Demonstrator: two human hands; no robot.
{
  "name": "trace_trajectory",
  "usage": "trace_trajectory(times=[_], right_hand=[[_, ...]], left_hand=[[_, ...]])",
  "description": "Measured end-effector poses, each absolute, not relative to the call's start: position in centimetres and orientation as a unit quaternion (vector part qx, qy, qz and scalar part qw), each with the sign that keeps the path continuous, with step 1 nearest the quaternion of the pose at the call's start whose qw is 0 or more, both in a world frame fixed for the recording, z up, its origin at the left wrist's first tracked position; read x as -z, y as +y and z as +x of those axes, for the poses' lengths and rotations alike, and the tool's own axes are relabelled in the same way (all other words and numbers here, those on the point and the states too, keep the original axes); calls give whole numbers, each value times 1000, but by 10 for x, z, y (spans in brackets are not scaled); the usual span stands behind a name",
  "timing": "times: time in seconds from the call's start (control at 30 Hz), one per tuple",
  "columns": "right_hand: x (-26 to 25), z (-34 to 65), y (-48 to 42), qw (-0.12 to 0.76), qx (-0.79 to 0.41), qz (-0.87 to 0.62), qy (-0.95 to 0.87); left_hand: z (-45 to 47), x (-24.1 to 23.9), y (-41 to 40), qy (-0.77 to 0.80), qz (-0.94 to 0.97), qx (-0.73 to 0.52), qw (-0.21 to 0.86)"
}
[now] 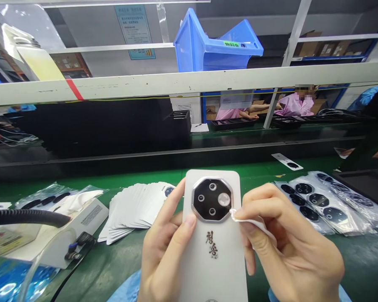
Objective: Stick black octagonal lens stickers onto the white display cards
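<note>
My left hand [164, 251] is wrapped round a white phone back cover [214, 251], held upright in the centre foreground, thumb on its face. The cover has a black octagonal camera module [211, 199] with a silver rim and dark characters printed below it. My right hand [290, 247] pinches a small white cloth or film [252, 221] whose tip touches the right edge of the camera module.
A fanned stack of white cards [135, 209] lies to the left on the green conveyor belt [261, 174]. Clear strips with black lens rings [321, 201] lie on the right. A white device [66, 235] with a black hose [25, 218] sits left. A person in pink [297, 105] works beyond the belt.
</note>
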State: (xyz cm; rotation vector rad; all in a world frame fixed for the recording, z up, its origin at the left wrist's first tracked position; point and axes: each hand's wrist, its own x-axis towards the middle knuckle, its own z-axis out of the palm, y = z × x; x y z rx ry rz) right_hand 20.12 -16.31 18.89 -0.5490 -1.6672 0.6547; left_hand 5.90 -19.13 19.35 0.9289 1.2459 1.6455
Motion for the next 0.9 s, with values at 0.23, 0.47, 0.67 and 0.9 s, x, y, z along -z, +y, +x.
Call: trace_trajectory(times=[0.23,0.47,0.67,0.9], right_hand=[[-189,201,-162,579,-235,-259,-737],[-180,198,-163,516,-24,-302,-801],[-169,198,-164,455,147,-318,-818],[-166,201,-161,439,162,-292,-834]], left_hand=[[61,-191,-191,506,367,-674,394],[67,-188,-194,490,333,-686,423],[72,-188,-196,526,349,-681,371],[75,-188,-198,527,330,-705,343]])
